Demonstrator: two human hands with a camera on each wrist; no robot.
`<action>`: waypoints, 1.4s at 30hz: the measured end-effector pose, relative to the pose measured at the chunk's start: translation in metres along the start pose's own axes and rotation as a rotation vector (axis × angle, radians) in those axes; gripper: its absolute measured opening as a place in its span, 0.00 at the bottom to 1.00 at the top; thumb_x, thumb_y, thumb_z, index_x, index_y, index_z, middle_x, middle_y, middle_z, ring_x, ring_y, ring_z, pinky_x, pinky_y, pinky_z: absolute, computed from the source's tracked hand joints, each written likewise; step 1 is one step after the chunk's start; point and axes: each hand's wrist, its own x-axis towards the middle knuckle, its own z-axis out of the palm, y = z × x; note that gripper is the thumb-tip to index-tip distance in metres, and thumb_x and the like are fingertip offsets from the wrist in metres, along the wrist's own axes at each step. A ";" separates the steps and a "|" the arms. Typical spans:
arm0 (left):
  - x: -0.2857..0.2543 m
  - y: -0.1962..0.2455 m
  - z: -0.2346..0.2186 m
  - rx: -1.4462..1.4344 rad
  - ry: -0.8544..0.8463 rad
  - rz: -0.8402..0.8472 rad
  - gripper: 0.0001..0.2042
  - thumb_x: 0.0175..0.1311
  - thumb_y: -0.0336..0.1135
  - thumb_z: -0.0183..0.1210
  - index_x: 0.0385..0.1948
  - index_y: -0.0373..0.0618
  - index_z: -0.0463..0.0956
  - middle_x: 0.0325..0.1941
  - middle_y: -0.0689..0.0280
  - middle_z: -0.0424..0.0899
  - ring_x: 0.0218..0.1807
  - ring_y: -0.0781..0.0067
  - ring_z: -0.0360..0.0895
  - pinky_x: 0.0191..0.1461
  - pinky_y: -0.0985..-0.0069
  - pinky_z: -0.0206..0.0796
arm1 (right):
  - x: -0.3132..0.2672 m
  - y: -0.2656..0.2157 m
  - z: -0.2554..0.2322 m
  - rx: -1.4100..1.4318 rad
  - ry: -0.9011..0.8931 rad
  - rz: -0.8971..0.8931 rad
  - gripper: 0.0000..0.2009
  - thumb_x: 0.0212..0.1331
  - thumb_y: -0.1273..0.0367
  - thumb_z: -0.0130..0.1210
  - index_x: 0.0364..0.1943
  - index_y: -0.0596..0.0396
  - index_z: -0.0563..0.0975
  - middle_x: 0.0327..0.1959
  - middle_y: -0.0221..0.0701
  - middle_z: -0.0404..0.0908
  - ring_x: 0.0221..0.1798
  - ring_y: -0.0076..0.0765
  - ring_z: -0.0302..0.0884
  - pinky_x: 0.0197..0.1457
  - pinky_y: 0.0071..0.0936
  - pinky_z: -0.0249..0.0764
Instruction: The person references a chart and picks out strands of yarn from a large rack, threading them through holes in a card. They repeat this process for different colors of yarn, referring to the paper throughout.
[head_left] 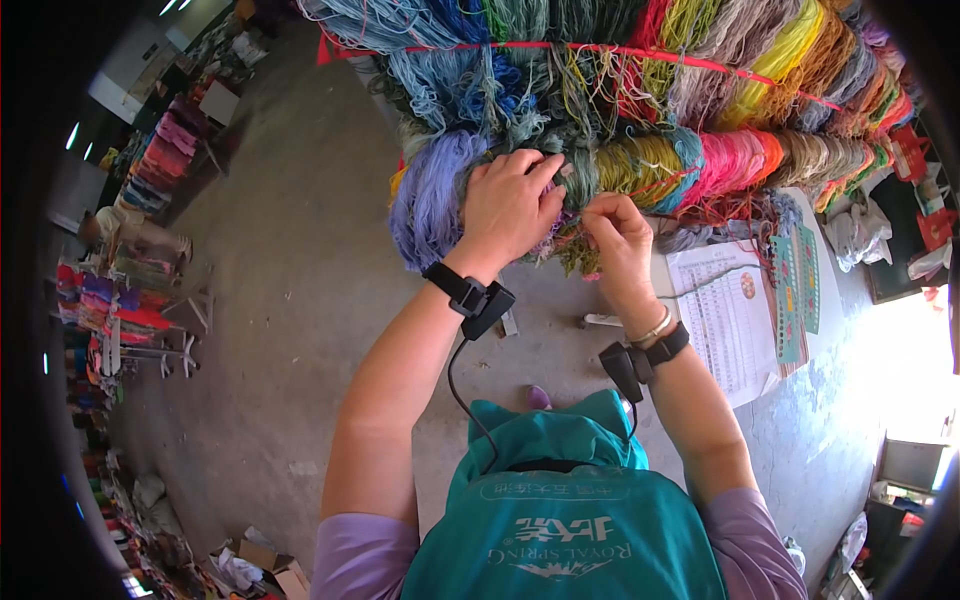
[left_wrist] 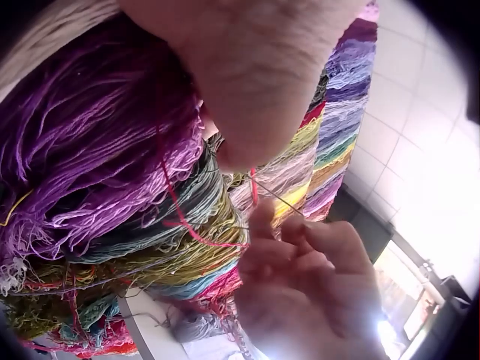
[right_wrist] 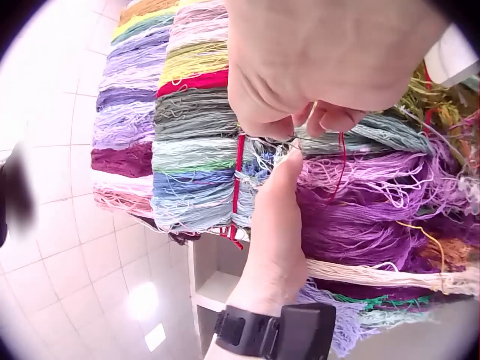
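Skeins of coloured yarn (head_left: 640, 170) hang in a thick row in front of me. My left hand (head_left: 512, 205) grips the blue-green yarn beside a lilac skein (head_left: 432, 200), its fingers bent over the top. To its right, my right hand (head_left: 620, 240) pinches a thin dark thread (left_wrist: 279, 197) between thumb and fingertip. That thread runs toward the left thumb in the left wrist view. A red thread (left_wrist: 176, 199) loops from the purple skein (left_wrist: 90, 120) to the right hand's curled fingers. The left fingertips are partly hidden by yarn.
A red strap (head_left: 640, 52) crosses the upper skeins. At the right, a table holds a printed sheet (head_left: 715, 310) and green punched cards (head_left: 790, 300). More yarn racks (head_left: 165, 160) stand far left, and a cardboard box (head_left: 285, 575) lies at lower left.
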 end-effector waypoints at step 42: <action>0.084 0.359 0.080 -0.641 -0.254 0.026 0.10 0.64 0.27 0.59 0.46 0.40 0.80 0.50 0.61 0.83 0.53 0.69 0.79 0.58 0.74 0.68 | -0.105 -0.254 -0.552 -0.152 0.026 0.206 0.05 0.73 0.66 0.49 0.42 0.50 0.74 0.21 0.12 0.56 0.21 0.09 0.48 0.23 0.15 0.44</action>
